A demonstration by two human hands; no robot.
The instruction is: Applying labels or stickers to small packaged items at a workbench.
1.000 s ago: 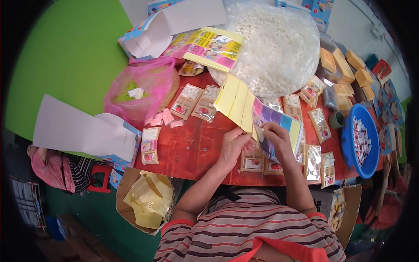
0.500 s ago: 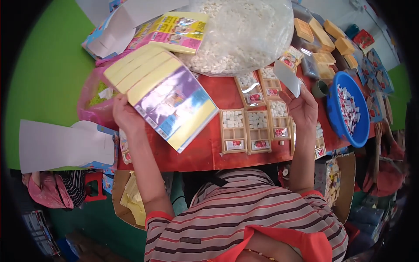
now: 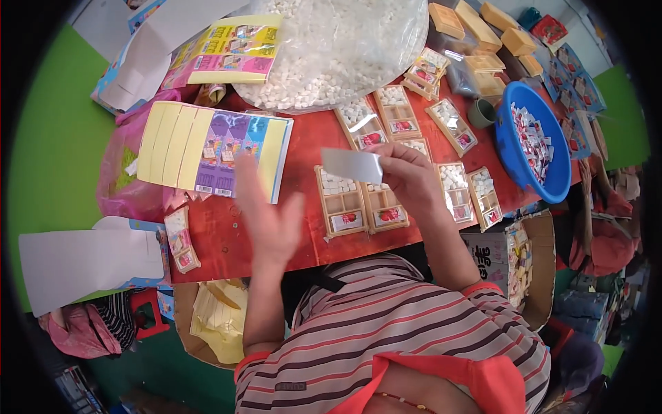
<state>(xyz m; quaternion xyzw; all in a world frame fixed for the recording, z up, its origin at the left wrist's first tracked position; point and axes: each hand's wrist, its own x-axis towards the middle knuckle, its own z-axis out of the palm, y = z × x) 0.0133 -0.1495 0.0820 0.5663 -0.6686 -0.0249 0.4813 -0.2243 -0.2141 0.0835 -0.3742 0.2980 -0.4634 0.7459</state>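
Note:
My right hand (image 3: 412,169) pinches a small rectangular label (image 3: 352,165), its pale greyish side showing, above several wooden compartment trays. The nearest tray (image 3: 343,201) holds white cubes at its far end and a small red-printed packet at its near end; another tray (image 3: 385,207) stands beside it. My left hand (image 3: 267,217) is blurred by motion, empty, with thumb and fingers apart. Just beyond it lies a sheet of labels (image 3: 227,148) in purple, blue and yellow, with bare yellow strips on its left part.
A large clear bag of white cubes (image 3: 331,55) lies at the back. At right stand a blue basin (image 3: 507,141) of small packets and a green cup (image 3: 481,112). Wooden boxes (image 3: 483,27) lie at back right. A pink bag (image 3: 114,176) and paper-lined cartons (image 3: 96,259) are at left.
The label sheet has gone from my left hand onto the table. My left hand has moved right, toward the middle. My right hand has carried the label leftward over the trays.

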